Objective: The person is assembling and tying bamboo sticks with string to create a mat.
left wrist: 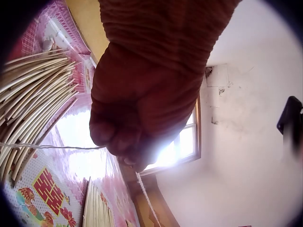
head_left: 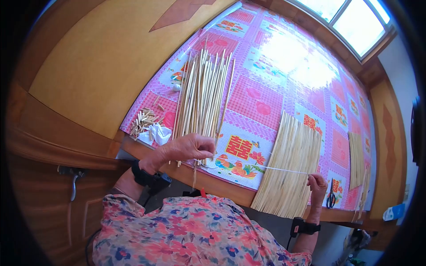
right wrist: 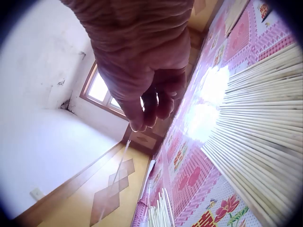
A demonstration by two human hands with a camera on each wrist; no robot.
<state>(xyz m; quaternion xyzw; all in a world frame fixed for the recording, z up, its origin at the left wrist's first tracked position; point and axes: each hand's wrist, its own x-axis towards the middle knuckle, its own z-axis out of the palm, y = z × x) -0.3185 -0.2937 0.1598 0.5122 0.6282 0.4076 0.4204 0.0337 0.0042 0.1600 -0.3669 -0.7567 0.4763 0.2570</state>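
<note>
A thin white string (head_left: 279, 168) is stretched between the two hands, across a mat of straw-coloured sticks (head_left: 290, 162) laid side by side. My left hand (head_left: 191, 147) grips one part of it with curled fingers, over the near ends of a pile of loose sticks (head_left: 202, 95). In the left wrist view the string (left wrist: 146, 194) leaves the hand on two sides. At the mat's right edge my right hand (head_left: 317, 184) pinches the other end between thumb and fingertips. The right wrist view shows the string (right wrist: 118, 168) running down from those fingertips.
Scissors (head_left: 331, 198) lie right of the mat, with a narrower bundle of sticks (head_left: 355, 162) beyond. At the left are short cut stick pieces (head_left: 143, 120), a crumpled white tissue (head_left: 159, 134) and a small whitish ball (head_left: 176, 88). A patterned pink cover (head_left: 255, 97) spreads beneath everything.
</note>
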